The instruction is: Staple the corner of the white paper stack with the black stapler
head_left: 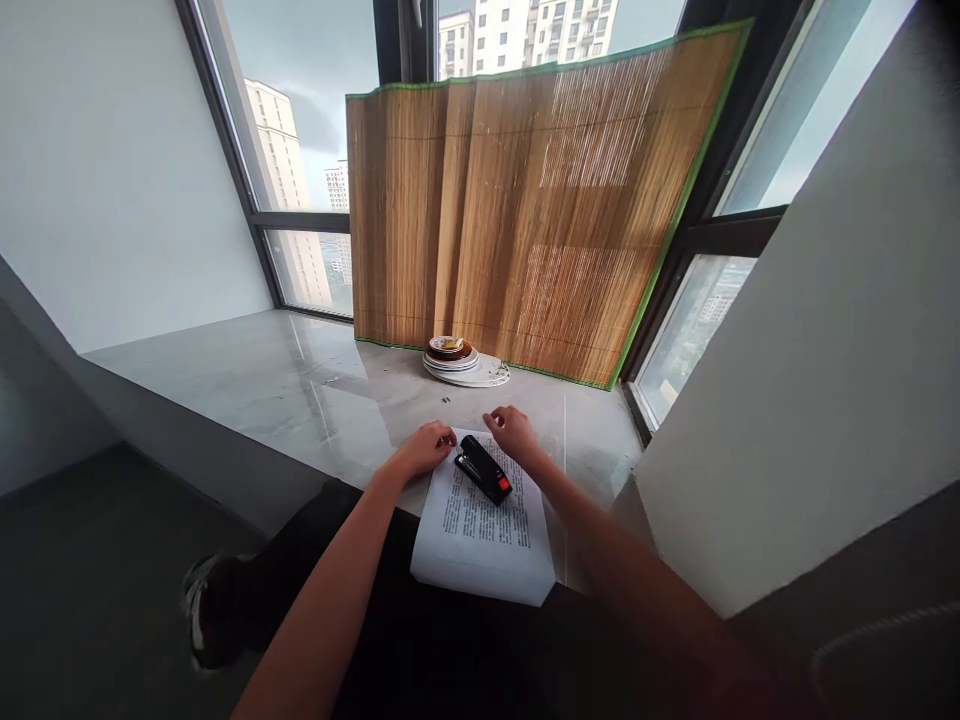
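Note:
A black stapler (484, 468) with a red patch at its near end lies slantwise on printed sheets of paper (480, 560). The near edge of the paper hangs over the ledge and bends down. At the paper's far left corner rests my left hand (429, 447), its fingers curled in beside the stapler's far end. My right hand (511, 432) is over the far right corner, fingers bent and thumb close to the index finger. Whatever is between the fingers of either hand is too small or hidden to make out. Tiny dark bits (445, 400) lie beyond the hands.
A stack of plates (465, 372) stands on the glossy grey ledge (300, 390), farther back. Behind it a bamboo mat (510, 220) with green edging leans against the window. White walls (810, 360) close in both sides. A shoe (199, 610) shows at lower left.

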Motion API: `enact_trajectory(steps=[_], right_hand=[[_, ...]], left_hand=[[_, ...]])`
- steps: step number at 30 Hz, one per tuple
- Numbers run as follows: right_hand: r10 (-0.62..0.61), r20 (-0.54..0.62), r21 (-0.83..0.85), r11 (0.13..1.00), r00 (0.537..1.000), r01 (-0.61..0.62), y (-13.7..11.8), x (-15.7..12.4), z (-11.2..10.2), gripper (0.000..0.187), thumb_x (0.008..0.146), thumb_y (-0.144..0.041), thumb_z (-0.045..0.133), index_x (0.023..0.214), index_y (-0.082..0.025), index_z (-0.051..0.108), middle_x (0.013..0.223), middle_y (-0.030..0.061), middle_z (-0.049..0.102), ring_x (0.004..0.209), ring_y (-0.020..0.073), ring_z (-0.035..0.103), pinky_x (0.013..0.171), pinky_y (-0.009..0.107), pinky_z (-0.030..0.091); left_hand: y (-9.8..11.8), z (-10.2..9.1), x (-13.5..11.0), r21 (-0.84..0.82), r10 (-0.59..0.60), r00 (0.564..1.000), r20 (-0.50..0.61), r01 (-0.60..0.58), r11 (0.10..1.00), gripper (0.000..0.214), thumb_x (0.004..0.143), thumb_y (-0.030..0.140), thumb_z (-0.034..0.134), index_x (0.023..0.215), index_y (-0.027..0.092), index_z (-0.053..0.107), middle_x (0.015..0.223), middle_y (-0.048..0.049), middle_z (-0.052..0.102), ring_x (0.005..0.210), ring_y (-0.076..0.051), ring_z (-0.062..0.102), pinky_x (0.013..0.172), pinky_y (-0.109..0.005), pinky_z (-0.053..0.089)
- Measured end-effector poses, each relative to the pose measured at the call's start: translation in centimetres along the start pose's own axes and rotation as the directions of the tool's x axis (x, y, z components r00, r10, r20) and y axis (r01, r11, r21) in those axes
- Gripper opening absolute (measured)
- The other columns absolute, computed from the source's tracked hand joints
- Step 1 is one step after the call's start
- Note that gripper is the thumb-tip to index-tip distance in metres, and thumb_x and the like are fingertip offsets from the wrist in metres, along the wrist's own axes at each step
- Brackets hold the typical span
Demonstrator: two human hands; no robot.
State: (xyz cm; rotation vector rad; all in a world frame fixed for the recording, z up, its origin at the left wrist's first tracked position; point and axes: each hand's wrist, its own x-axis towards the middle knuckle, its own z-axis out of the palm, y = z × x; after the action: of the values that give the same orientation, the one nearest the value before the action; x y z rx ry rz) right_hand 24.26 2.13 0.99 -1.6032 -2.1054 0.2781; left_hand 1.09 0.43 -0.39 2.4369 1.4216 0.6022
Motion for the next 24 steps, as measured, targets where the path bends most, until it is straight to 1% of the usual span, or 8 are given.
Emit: enact_trajectory(steps=[3,6,9,12,17,20,22,24], right_hand=[[-0.200,0.118,0.163,0.970,0.973,0.179,-0.6,-3.1,-1.2,0.040,0.102,-0.054,0.052,0.112,-0.019,0.071,0.106,0.0069,0.070,0.096,0.0197,0.065,0.086,0.029,0.047],[-0.304,0.132,0.165,0.945,0.943,0.282,-0.6,-6.2,-1.4,0.037,0.088,-0.047,0.074,0.113,-0.020,0.067,0.105,0.0045,0.070,0.094,0.0206,0.065,0.083,0.028,0.046],[-0.298,0.078,0.153,0.946,0.951,0.284,-0.5,-7.4,-1.4,0.022,0.090,-0.030,0.071,0.110,-0.021,0.068,0.101,0.0033,0.071,0.092,0.0204,0.064,0.083,0.028,0.045],[-0.273,0.014,0.125,0.955,0.962,0.269,-0.5,-7.0,-1.3,0.030,0.090,-0.019,0.068,0.119,-0.021,0.068,0.110,0.0060,0.072,0.103,0.0222,0.063,0.092,0.030,0.045],[-0.258,-0.072,0.170,0.949,0.964,0.266,-0.4,-6.5,-1.5,0.035,0.092,-0.024,0.067,0.126,-0.022,0.069,0.116,0.0074,0.072,0.110,0.0240,0.060,0.098,0.034,0.046],[-0.126,-0.265,0.205,0.962,0.956,0.183,0.0,-6.6,-2.0,0.021,0.096,-0.030,0.058,0.096,-0.020,0.077,0.098,0.0064,0.073,0.090,0.0212,0.063,0.086,0.031,0.047],[-0.014,-0.317,0.209,0.974,0.948,0.084,0.5,-6.7,-2.4,0.035,0.095,-0.028,0.053,0.065,-0.020,0.070,0.076,0.0041,0.067,0.068,0.0168,0.058,0.072,0.029,0.043],[0.031,-0.311,0.201,0.979,0.950,0.034,0.9,-6.7,-2.6,0.041,0.089,-0.025,0.052,0.049,-0.020,0.057,0.063,0.0020,0.059,0.057,0.0135,0.050,0.064,0.029,0.037]], left_hand=[[-0.6,-0.2,-0.3,-0.010,0.029,0.999,0.046,-0.028,1.000,0.024,0.084,0.022,0.067,0.108,0.022,0.073,0.105,-0.0056,0.067,0.104,-0.023,0.065,0.099,-0.035,0.049],[-0.8,-0.7,-0.9,-0.032,0.050,0.993,0.107,-0.047,0.998,0.045,0.077,0.039,0.081,0.118,0.025,0.071,0.115,-0.0065,0.065,0.113,-0.027,0.062,0.104,-0.038,0.047],[-0.6,-1.0,-1.3,-0.013,0.013,0.992,0.122,-0.012,1.000,0.058,0.072,0.046,0.086,0.125,0.029,0.069,0.123,-0.0072,0.062,0.120,-0.029,0.060,0.107,-0.040,0.045],[-0.4,-1.1,-1.4,0.016,-0.034,0.991,0.131,0.032,0.999,0.059,0.074,0.046,0.085,0.128,0.030,0.068,0.129,-0.0079,0.061,0.124,-0.030,0.059,0.108,-0.042,0.044],[-0.4,-1.0,-1.3,0.016,-0.025,0.990,0.136,0.023,1.000,0.059,0.077,0.047,0.082,0.132,0.030,0.067,0.135,-0.0085,0.058,0.129,-0.032,0.055,0.110,-0.044,0.042],[-0.6,-1.0,-1.3,0.008,-0.045,0.989,0.140,0.044,0.999,0.059,0.078,0.049,0.081,0.132,0.030,0.067,0.134,-0.0082,0.059,0.130,-0.032,0.055,0.110,-0.044,0.042],[-0.6,-1.0,-1.4,0.007,-0.053,0.986,0.158,0.053,0.999,0.064,0.076,0.052,0.082,0.134,0.031,0.066,0.134,-0.0081,0.058,0.130,-0.033,0.054,0.111,-0.045,0.042],[-0.6,-1.1,-1.4,0.005,-0.052,0.981,0.184,0.052,0.999,0.071,0.072,0.054,0.085,0.136,0.031,0.064,0.137,-0.0083,0.057,0.132,-0.034,0.053,0.113,-0.047,0.040]])
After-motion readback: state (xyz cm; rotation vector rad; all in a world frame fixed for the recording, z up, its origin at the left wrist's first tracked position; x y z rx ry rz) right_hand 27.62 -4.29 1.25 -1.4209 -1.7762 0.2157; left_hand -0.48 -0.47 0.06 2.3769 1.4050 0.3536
